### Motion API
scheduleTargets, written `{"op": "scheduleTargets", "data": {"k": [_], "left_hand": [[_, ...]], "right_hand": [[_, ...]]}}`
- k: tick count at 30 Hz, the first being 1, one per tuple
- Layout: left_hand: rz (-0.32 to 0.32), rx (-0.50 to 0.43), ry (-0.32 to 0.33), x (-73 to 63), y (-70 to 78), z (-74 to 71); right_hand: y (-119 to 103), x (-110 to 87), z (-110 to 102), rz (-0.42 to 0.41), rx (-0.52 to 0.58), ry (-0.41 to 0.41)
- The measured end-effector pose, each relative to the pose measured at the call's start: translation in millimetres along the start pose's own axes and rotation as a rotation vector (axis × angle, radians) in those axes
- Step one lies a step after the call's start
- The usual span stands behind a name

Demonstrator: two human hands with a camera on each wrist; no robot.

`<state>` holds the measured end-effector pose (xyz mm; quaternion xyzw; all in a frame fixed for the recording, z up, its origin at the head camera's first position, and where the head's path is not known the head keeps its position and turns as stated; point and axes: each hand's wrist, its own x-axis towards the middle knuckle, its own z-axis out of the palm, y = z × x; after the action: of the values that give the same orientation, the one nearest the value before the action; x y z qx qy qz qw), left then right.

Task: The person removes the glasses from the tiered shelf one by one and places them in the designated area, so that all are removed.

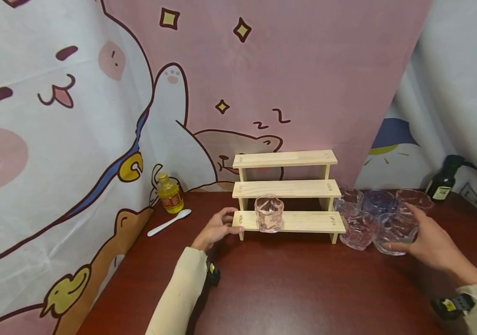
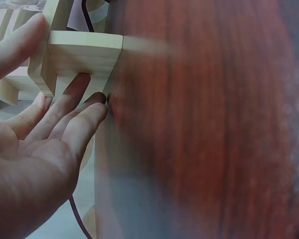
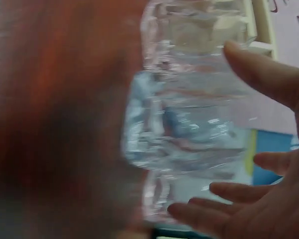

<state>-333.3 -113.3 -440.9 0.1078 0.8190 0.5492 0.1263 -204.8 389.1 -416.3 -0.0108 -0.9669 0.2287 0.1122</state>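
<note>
A three-tier wooden shelf stands on the table, with a pale pink glass on its lowest board. At that board's left end is my left hand, its thumb at the front edge and its fingers at the side. Close up in the left wrist view, the fingers lie against the shelf's end panel. My right hand is spread around the near side of a clear glass, thumb and fingers apart. In the right wrist view a gap shows between the fingers and that clear glass.
Beside the clear glass stand a pink glass, a blue glass and others. A dark bottle is at the back right. Left of the shelf are a yellow bottle and a white spoon. Printed cloth hangs behind.
</note>
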Motion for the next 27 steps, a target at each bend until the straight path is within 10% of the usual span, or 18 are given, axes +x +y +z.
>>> {"op": "scheduleTargets", "data": {"k": [9,15,27], "left_hand": [[-0.015,0.005,-0.005,0.0,-3.5,0.2],[0.006,-0.003,-0.008,-0.2,-4.3,0.1],[0.013,-0.009,-0.006,1.0,-1.9,-1.6]], "right_hand": [[-40,0.5,-13,0.035,-0.112,0.164],[-74,4.8,-8,-0.1,-0.035,0.29],[-122,11.9,10,-0.194,0.305,0.17]]}}
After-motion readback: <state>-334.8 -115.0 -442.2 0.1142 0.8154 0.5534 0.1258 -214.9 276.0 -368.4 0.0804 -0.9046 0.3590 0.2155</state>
